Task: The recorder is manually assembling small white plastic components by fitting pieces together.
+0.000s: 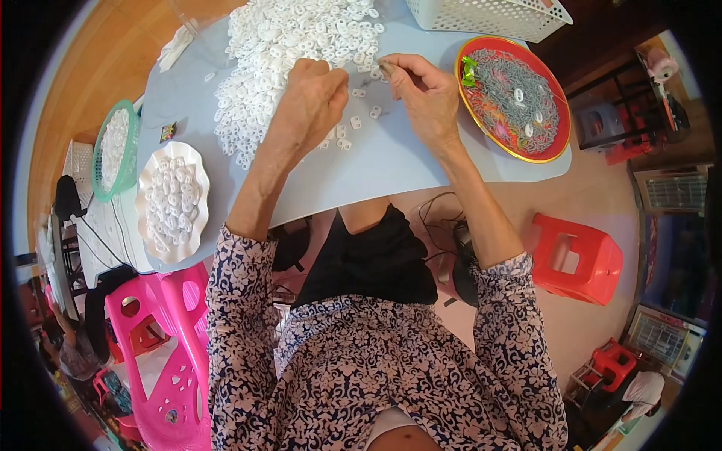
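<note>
A large pile of small white oval plastic pieces with holes covers the middle of the pale blue table. My left hand is closed at the right edge of this pile, its fingers curled under; what it holds, if anything, is hidden. To its right, my right hand pinches thumb against forefinger, with a small dark spot at the tips that I cannot make out. Several loose white pieces lie between the hands. Beside my right hand sits a round red tray heaped with small grey pins.
A white scalloped plate of white pieces stands at the table's left, near a green basket. At the far right is a white perforated basket. A pink chair and a red stool stand on the floor.
</note>
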The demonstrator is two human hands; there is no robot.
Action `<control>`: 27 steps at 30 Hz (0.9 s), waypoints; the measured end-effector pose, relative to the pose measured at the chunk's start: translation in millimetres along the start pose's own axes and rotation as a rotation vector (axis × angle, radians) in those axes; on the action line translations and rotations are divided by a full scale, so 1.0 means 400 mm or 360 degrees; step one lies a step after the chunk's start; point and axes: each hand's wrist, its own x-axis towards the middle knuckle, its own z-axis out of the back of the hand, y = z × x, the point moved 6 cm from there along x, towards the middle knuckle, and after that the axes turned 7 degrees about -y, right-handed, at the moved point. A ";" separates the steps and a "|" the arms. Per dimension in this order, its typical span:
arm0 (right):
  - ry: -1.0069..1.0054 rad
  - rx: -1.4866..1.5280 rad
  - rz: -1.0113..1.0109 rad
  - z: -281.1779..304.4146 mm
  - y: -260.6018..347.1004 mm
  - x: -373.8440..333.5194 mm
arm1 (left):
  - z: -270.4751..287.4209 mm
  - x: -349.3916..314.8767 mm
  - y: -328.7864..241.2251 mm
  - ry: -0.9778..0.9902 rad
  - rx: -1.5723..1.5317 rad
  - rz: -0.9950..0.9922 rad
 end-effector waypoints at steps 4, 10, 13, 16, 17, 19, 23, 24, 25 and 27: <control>0.0020 -0.0041 0.0021 -0.003 -0.002 0.000 | -0.015 0.005 -0.017 -0.0020 0.0018 -0.0069; 0.0031 -0.0014 0.0069 0.003 -0.002 0.001 | 0.055 0.033 0.067 -0.0136 0.0100 0.0077; 0.0008 0.0013 0.0049 0.005 0.004 0.003 | 0.057 0.026 0.072 -0.0173 0.0167 0.0021; -0.0161 0.0073 0.0055 0.021 0.019 0.007 | 0.016 0.039 0.051 -0.0132 0.0098 -0.0035; -0.0154 0.0074 0.0063 0.020 0.019 0.011 | -0.002 0.051 0.037 -0.0081 0.0059 -0.0039; -0.0327 0.0270 0.0028 0.039 0.008 0.017 | -0.041 0.071 0.017 -0.0112 -0.0004 -0.0074; -0.0394 0.0158 0.0020 0.040 0.011 0.013 | -0.126 0.089 0.009 0.0217 0.0183 -0.0011; -0.0366 0.0139 0.0003 0.035 0.013 0.012 | -0.139 0.086 0.013 0.0301 0.0197 0.0028; -0.0343 0.0114 -0.0019 0.034 0.012 0.011 | -0.154 0.082 0.014 0.0390 0.0205 0.0066; -0.0303 0.0089 -0.0031 0.030 0.015 0.012 | -0.141 0.073 0.014 0.0288 0.0163 0.0010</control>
